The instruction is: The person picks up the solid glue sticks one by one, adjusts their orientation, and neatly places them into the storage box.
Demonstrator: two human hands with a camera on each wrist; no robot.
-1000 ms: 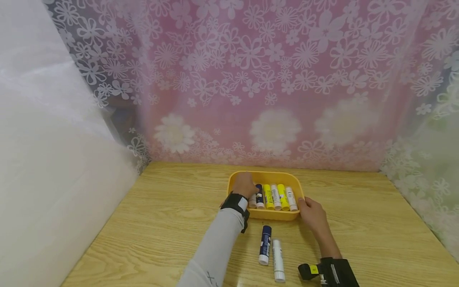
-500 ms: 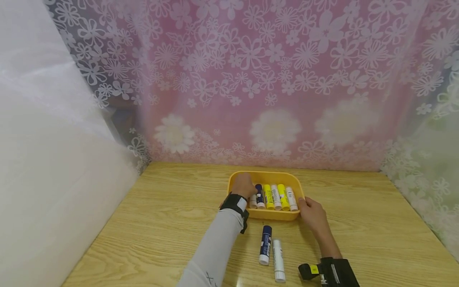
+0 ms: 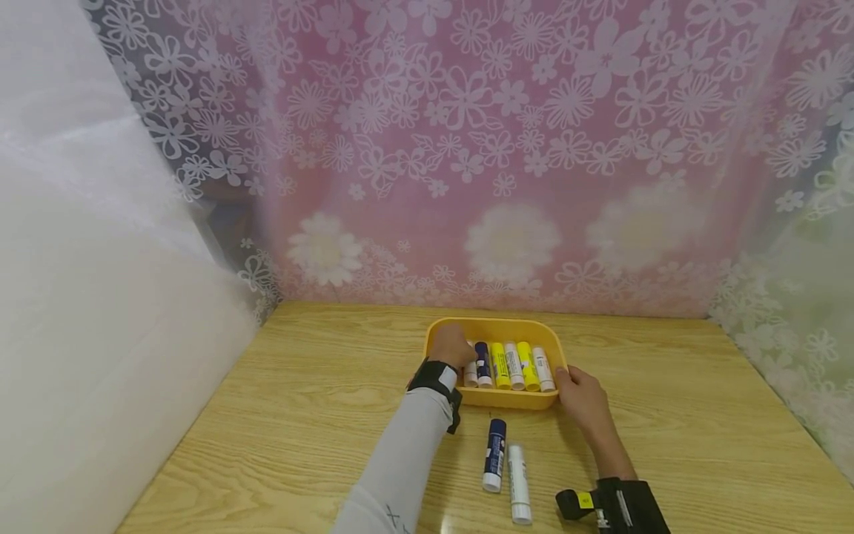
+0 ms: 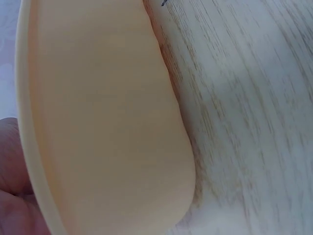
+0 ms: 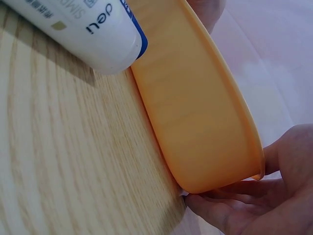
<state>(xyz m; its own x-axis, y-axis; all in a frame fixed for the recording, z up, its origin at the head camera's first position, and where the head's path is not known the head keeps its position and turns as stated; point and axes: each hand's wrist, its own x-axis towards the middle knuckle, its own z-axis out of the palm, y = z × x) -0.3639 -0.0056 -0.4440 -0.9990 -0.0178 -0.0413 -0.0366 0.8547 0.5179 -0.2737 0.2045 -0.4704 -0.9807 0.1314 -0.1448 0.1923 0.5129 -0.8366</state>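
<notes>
In the head view a yellow plastic basket (image 3: 510, 400) holds a row of glue sticks, among them a navy one (image 3: 483, 365), yellow ones and white ones. My left hand (image 3: 451, 346) reaches over the near rim into the basket's left end, its thumb beside a white glue stick (image 3: 471, 374). The rest of its fingers are hidden, so I cannot tell what they hold. At the basket's right front corner, my right hand (image 3: 583, 398) grips the wall, thumb at the rim and fingers against the outside in the right wrist view.
On the wood-grain table (image 3: 300, 430), in front of the basket, lie a navy glue stick (image 3: 494, 456) and a white glue stick (image 3: 518, 483) side by side. A pink flowered curtain (image 3: 427, 185) hangs behind the table; white sheeting (image 3: 120, 311) borders the left.
My left hand has shifted slightly to the left inside the basket. The right hand, the basket and the two glue sticks on the table stay in place.
</notes>
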